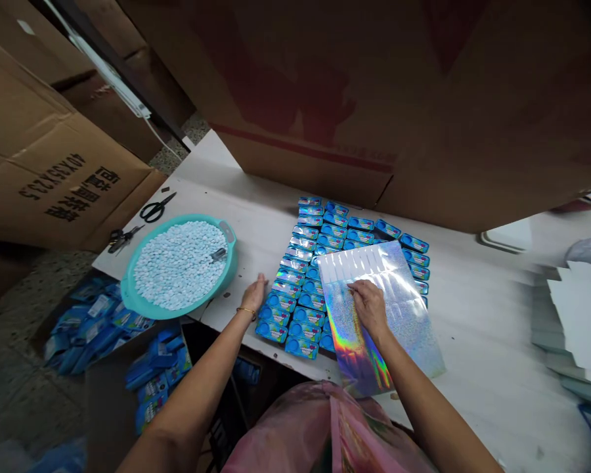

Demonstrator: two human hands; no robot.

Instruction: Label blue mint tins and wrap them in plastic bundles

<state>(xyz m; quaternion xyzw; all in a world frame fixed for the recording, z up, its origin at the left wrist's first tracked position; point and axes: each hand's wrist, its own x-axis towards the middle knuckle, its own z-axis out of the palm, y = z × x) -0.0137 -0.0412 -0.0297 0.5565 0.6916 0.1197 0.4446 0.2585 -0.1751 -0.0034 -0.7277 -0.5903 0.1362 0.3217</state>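
Packing workshop: printed cartons (64,164), worktable (482,315), rows of blue packs (302,347), basin (232,259) of pellets (177,266).

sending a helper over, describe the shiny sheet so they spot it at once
Find the white table by the big brown carton. On it, the sheet partly covers rows of small blue packs, beneath the right hand. Unlike them, it's broad, silvery and rainbow-streaked.

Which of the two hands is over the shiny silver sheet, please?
It is the right hand, lying over the shiny sheet; the left hand is beside the leftmost column of blue cases.
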